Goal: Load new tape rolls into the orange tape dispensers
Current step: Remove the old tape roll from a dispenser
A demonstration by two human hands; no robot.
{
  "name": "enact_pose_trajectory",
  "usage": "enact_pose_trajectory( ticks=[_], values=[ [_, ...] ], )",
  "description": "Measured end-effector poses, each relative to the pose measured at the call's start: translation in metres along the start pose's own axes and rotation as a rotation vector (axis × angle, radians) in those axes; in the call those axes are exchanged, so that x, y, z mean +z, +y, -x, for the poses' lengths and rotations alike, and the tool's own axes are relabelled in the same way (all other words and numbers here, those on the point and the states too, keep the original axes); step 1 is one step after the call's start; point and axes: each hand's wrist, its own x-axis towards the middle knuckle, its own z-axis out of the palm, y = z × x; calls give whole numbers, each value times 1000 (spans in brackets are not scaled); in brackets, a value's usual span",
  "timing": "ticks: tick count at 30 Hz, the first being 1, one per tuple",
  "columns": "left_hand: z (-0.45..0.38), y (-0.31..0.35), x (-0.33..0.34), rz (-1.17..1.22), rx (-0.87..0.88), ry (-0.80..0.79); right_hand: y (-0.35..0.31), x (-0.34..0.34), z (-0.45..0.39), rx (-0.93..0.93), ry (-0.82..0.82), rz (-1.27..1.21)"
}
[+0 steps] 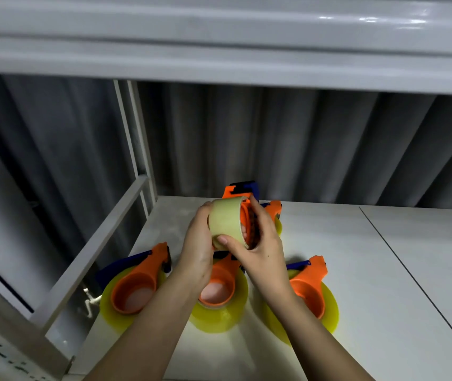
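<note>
A pale yellow tape roll (226, 220) is held above the white shelf (356, 270), pressed sideways against an orange dispenser (242, 192) with a dark blue top. My left hand (197, 243) cups the roll from the left. My right hand (257, 243) grips the roll's front edge with the thumb, its fingers around the dispenser's orange hub. Three orange dispensers with yellow tape rolls lie flat below: one at the left (134, 287), one in the middle (219, 292), one at the right (310, 292). Another orange dispenser (274, 210) lies partly hidden behind my right hand.
An upper grey shelf edge (219, 50) overhangs the work area. Grey metal frame bars (109, 237) run along the left side. A seam (411, 279) divides the white shelf on the right. Dark corrugated wall (301, 144) stands behind.
</note>
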Motion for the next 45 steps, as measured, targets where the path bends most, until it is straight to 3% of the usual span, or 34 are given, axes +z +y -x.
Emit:
enact_pose_trajectory(
  ticks=[5, 11, 16, 19, 22, 26, 32, 34, 36, 40, 45],
  values=[
    [9, -4, 1, 71, -22, 47, 0, 1, 1, -51, 54, 96],
    [14, -3, 5, 88, 51, -20, -1, 6, 5, -95, 43, 171],
    [4, 1, -11, -324, 259, -32, -13, -14, -12, 251, -216, -417],
    [3, -1, -18, -535, 396, -163, -15, -30, -27, 428, -352, -386],
    [3, 2, -19, -629, 440, -230, -14, -34, -34, 466, -422, -275],
    [-4, 1, -22, -625, 420, -209, -11, -36, -37, 402, -397, -290],
    [-20, 2, -23, -467, 234, -32, 8, -32, -37, 29, -345, -47],
    [-22, 3, -26, -457, 231, -25, 12, -30, -40, -7, -365, -29],
    [-20, 3, -26, -492, 287, -78, 10, -25, -41, 72, -404, -118],
    [-12, 5, -22, -507, 348, -179, 6, -18, -45, 463, -410, -491],
    [-17, 7, -31, -565, 355, -256, 1, -25, -50, 543, -479, -306]
  ],
)
